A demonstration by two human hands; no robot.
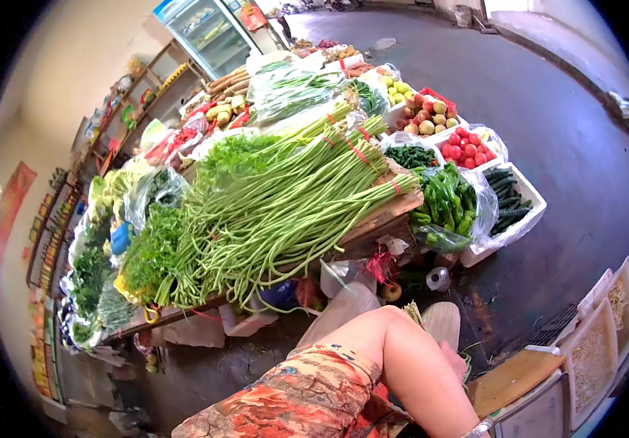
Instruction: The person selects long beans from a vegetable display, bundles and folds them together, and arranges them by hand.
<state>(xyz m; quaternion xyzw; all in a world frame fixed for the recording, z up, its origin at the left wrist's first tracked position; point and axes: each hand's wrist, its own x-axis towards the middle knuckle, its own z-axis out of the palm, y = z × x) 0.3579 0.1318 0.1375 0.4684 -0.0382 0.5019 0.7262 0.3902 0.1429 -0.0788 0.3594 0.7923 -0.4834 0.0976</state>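
Note:
A bare, bent arm (pixel 420 347) with a patterned sleeve (pixel 292 398) fills the lower middle. It seems to be my left arm, elbow forward, with a shiny band (pixel 479 428) at the wrist by the bottom edge. My left hand is beyond the frame. Behind the arm, partly hidden, my right hand (pixel 454 360) is closed on what looks like a bunch of thin green stalks (pixel 466 359). Pale cut ends (pixel 413 312) show above the elbow, beside a beige, shoe-like shape (pixel 442 323). Most of the bunch is covered by the arm.
Long green beans (pixel 292 212) in tied bundles cover a stand ahead. Green peppers (pixel 446 201), tomatoes (pixel 466 148) and cucumbers (pixel 508 197) sit at its right end. A wooden board (pixel 508 379) and framed trays (pixel 592 358) stand lower right. A glass-door fridge (pixel 208 36) is behind.

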